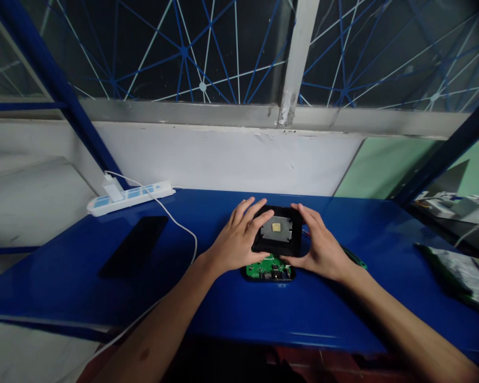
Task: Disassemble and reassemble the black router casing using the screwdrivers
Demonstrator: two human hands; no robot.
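Between my two hands is a black plastic housing cover [296, 246], tilted so that its inner side faces me. A grey metal plate [266, 230] with a pale yellow square pad [276, 227] sits inside it. My left hand [239, 236] grips the cover's left edge, fingers on top and thumb below. At the right edge, my right hand [321, 244] holds it the same way. Just below and partly hidden by the cover, a green circuit board [259, 268] lies in a black lower case on the blue table.
A white power strip [155, 190] with a plugged-in charger [113, 187] lies at the back left. Its white cable [183, 227] runs toward me past a black phone-like slab [133, 247]. A green-handled tool [355, 258] is behind my right wrist; a plastic bag [463, 274] lies far right.
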